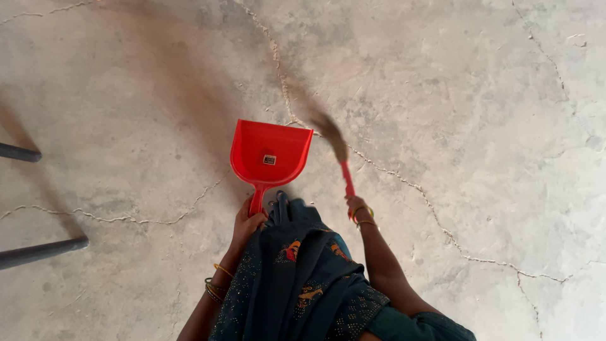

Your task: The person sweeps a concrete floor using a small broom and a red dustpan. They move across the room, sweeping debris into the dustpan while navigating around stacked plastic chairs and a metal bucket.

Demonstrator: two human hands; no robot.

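Dust is being swept toward the red dustpan, which is held flat on the cracked floor by the left hand closed on its handle, while the small broom just beside it is gripped in the right hand, so short strokes seem needed next.

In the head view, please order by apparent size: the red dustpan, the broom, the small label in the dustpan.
1. red dustpan
2. broom, blurred, so its extent is unsure
3. small label
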